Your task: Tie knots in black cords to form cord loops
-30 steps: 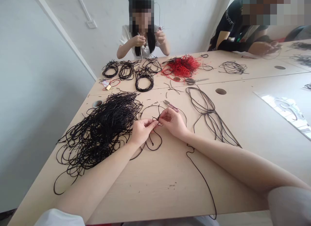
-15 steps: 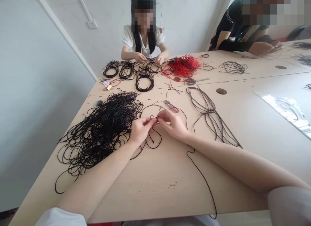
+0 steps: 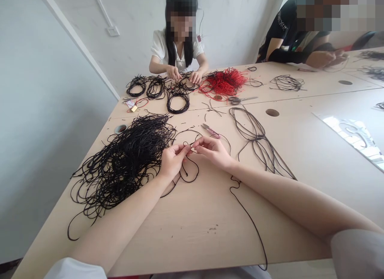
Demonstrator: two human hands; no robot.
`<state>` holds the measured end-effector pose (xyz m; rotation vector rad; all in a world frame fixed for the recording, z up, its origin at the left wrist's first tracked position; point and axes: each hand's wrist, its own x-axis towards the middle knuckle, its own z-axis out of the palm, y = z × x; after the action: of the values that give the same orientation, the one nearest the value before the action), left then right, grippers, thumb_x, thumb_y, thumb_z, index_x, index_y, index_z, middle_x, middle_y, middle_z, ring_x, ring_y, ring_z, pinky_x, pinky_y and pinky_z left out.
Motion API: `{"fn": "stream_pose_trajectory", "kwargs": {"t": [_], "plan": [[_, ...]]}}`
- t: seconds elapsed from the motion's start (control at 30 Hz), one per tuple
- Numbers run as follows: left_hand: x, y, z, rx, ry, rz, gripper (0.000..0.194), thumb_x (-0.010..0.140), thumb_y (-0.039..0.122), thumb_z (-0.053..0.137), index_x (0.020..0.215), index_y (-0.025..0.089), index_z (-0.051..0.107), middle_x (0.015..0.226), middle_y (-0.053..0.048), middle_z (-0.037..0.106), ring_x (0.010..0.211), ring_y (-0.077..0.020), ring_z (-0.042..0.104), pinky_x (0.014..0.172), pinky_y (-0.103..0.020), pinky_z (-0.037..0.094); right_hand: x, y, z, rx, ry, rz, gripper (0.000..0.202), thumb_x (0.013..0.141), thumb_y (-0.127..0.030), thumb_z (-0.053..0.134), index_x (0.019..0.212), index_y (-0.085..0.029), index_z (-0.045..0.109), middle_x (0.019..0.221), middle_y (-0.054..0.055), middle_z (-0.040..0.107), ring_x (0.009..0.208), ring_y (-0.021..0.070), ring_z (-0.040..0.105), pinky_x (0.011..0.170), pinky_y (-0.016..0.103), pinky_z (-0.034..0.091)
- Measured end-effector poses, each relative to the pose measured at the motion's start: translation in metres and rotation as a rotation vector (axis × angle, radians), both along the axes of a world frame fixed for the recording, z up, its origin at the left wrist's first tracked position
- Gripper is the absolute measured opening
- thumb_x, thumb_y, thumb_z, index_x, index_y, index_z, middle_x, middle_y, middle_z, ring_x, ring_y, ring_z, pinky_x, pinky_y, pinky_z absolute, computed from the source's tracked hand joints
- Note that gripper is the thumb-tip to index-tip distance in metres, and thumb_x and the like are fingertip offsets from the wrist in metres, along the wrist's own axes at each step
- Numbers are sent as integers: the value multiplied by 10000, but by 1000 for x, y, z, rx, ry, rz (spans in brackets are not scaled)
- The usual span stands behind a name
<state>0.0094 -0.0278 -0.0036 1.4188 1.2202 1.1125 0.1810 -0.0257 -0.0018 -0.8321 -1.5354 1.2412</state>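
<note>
My left hand [image 3: 173, 159] pinches a thin black cord [image 3: 198, 173] between thumb and forefinger, with a small loop standing up above the fingertips. Close on its right, my right hand [image 3: 213, 151] has thumb and fingers closed on the same cord. The fingers hide whatever knot may be there. A larger loop of the cord hangs below my left hand onto the table. Beyond the hands lies a pair of small pink-handled snips [image 3: 211, 130]. A big tangled pile of black cords [image 3: 129, 159] lies just left of my left hand.
Coiled black cords [image 3: 178, 110], a red cord bundle [image 3: 226, 82] and scissors [image 3: 240, 100] lie farther back. A bundle of dark cords [image 3: 258, 138] lies right of my hands. Across the table [image 3: 192, 231] a person in white [image 3: 159, 47] handles cords; another person's hands [image 3: 324, 59] work at far right.
My fingertips have drawn slightly apart, both hands still pinching the cord. The hand of the person opposite has shifted a little over the cords.
</note>
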Motion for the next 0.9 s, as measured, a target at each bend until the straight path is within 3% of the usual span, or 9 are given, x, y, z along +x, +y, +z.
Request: {"fn": "stream_pose_trajectory", "kwargs": {"t": [0.07, 0.17, 0.33, 0.53, 0.77, 0.9], "plan": [[0, 0, 0, 0, -2, -9, 330, 773, 467, 649, 820, 145, 703, 742, -62, 674, 706, -155, 603, 517, -207, 439, 0, 1, 0, -86, 112, 129, 185, 835, -327, 606, 951, -184, 624, 930, 46, 663, 861, 157, 636, 837, 342, 510], [0, 0, 0, 0, -14, -24, 321, 778, 458, 650, 826, 145, 703, 742, -62, 676, 710, -152, 607, 531, -203, 440, 0, 2, -1, -136, 162, 166, 238, 793, -349, 662, 960, -181, 642, 923, 49, 668, 851, 158, 637, 845, 351, 513], [0, 1, -1, 10, -24, -32, 314, 793, 451, 635, 842, 146, 690, 765, -65, 677, 729, -158, 616, 527, -205, 436, -2, 1, -2, -15, 30, 44, 195, 837, -360, 604, 905, -181, 638, 885, 53, 675, 831, 159, 640, 761, 311, 510], [1, -3, 2, 159, 136, 76, 295, 814, 450, 606, 816, 162, 670, 771, -52, 695, 717, -166, 636, 606, -243, 471, -3, 0, -7, 156, -415, -241, 143, 861, -250, 527, 838, -199, 659, 811, 31, 684, 716, 149, 600, 686, 291, 466], [2, -14, 9, 421, 485, 16, 247, 842, 432, 574, 816, 214, 687, 818, -46, 707, 703, -169, 623, 681, -264, 457, -3, -2, -8, 267, -599, -230, 167, 816, -193, 511, 664, -176, 576, 662, 29, 604, 594, 132, 508, 547, 254, 381], [0, -15, 11, 526, 561, -31, 227, 854, 400, 568, 815, 218, 699, 812, -57, 705, 787, -187, 619, 761, -280, 444, -3, -2, -8, 261, -611, -197, 150, 800, -162, 488, 683, -175, 581, 633, 10, 564, 560, 117, 469, 528, 242, 362]]}}
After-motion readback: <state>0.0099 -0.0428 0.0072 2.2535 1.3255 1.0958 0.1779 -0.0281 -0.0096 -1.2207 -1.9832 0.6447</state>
